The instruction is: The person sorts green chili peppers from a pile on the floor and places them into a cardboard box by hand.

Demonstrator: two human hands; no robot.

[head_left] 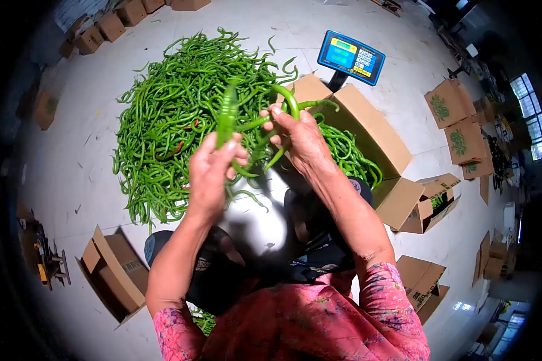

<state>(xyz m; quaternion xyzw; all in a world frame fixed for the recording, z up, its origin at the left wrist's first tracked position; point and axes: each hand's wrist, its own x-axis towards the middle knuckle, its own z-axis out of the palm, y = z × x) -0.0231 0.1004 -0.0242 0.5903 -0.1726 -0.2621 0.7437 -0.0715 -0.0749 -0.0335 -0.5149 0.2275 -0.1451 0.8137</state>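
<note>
My left hand (pixel 212 174) is closed on a green chili pepper (pixel 227 111) that points upward and is smeared by motion. Several long curved green chili peppers (pixel 292 101) are gripped in my right hand (pixel 301 135), their ends sticking out on both sides of the fingers. Both hands are held up in front of a big heap of green chili peppers (pixel 174 108) on the floor, with a few red ones among them. To the right of my right hand, an open cardboard box (pixel 373 129) has green chili peppers in it.
A scale display (pixel 351 58) stands behind the box. An open carton (pixel 111 271) lies at the left, and more cartons (pixel 427 204) sit to the right. Further boxes (pixel 109 25) line the far left. My knees flank the pale floor (pixel 262 225).
</note>
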